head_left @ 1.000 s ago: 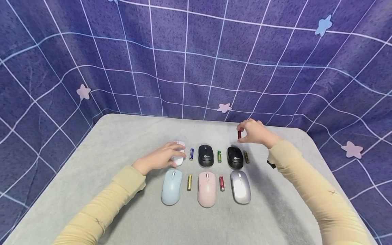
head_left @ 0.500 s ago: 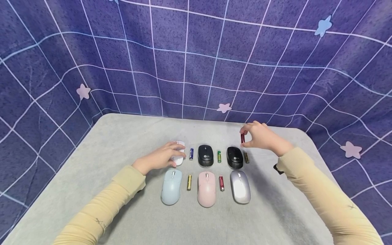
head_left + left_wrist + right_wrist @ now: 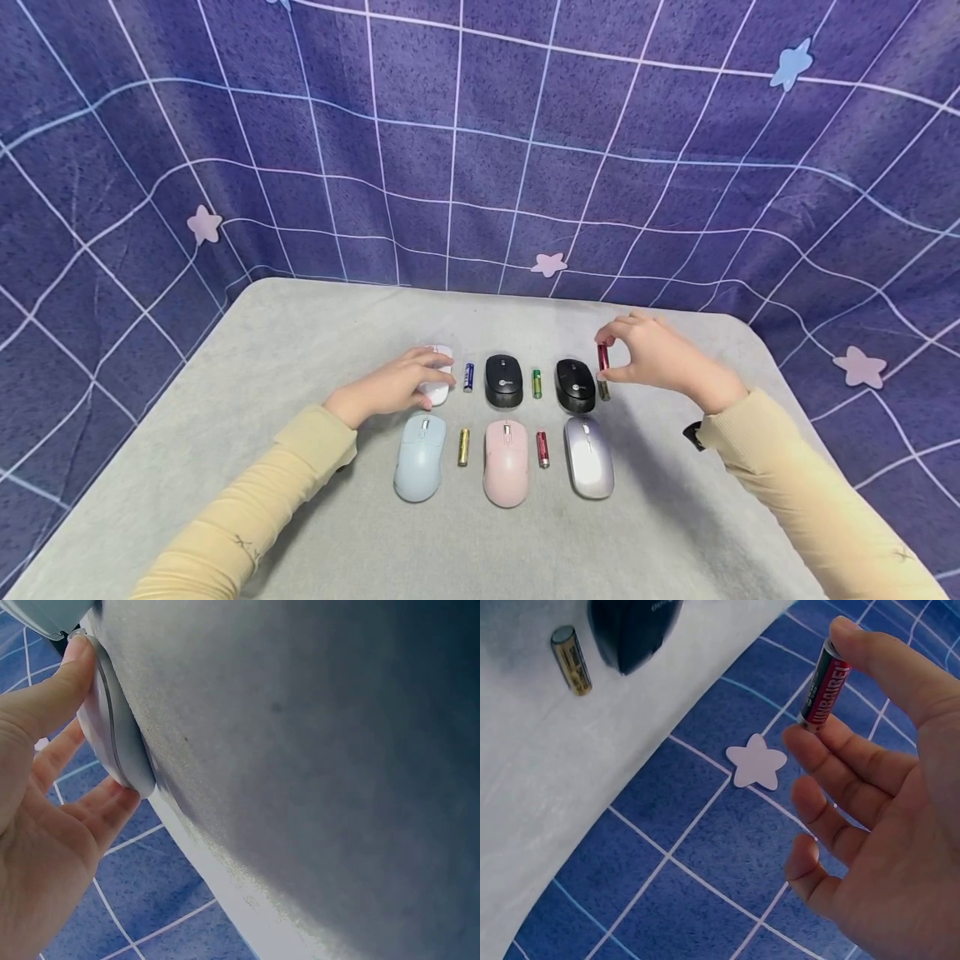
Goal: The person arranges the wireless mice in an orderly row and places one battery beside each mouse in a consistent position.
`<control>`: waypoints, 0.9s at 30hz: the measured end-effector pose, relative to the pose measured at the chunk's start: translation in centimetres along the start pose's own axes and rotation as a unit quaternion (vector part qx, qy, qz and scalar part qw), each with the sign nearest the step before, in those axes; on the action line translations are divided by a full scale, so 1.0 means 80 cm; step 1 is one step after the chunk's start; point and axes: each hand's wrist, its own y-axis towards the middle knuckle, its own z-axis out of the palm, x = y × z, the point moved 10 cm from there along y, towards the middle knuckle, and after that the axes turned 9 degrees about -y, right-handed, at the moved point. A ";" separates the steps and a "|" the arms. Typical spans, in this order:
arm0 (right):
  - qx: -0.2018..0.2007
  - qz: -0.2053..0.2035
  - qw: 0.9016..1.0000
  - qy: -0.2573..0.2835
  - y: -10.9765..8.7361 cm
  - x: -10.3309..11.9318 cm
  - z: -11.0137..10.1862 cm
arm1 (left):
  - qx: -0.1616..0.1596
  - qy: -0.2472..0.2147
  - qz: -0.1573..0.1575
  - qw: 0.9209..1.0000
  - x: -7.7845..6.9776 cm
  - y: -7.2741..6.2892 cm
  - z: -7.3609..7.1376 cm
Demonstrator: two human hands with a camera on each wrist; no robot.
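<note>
My left hand (image 3: 397, 383) grips a white computer mouse (image 3: 124, 727) at the back left of the group, thumb at its near end and fingers at the far end. In the right wrist view, a small red and dark battery (image 3: 825, 688) is pinched by its ends between the thumb and fingers of my right hand (image 3: 663, 358). The head view shows it over the table, just beyond a brown-gold battery (image 3: 604, 392) that lies right of a black mouse (image 3: 575, 386). Part of the white mouse is hidden by my left fingers.
Another black mouse (image 3: 504, 382) stands between a blue battery (image 3: 468, 377) and a green battery (image 3: 537, 383). Nearer lie a light blue mouse (image 3: 420, 458), gold battery (image 3: 463, 447), pink mouse (image 3: 506, 464), red battery (image 3: 542, 450) and silver mouse (image 3: 589, 458). A purple curtain (image 3: 480, 167) hangs behind the table.
My right hand has moved right and nearer with the red battery, from beyond the right black mouse to above the brown-gold battery. The left hand has stayed on the white mouse.
</note>
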 end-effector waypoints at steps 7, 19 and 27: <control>-0.001 0.006 1.000 -0.010 -0.020 0.009 0.003 | -0.003 0.004 0.005 1.000 -0.002 -0.001 -0.001; 0.004 0.024 1.000 0.000 -0.056 0.012 0.026 | -0.003 0.006 0.015 1.000 -0.009 0.000 -0.003; 0.012 0.036 0.999 0.011 -0.074 0.010 0.046 | -0.002 0.003 0.009 1.000 -0.005 0.000 -0.001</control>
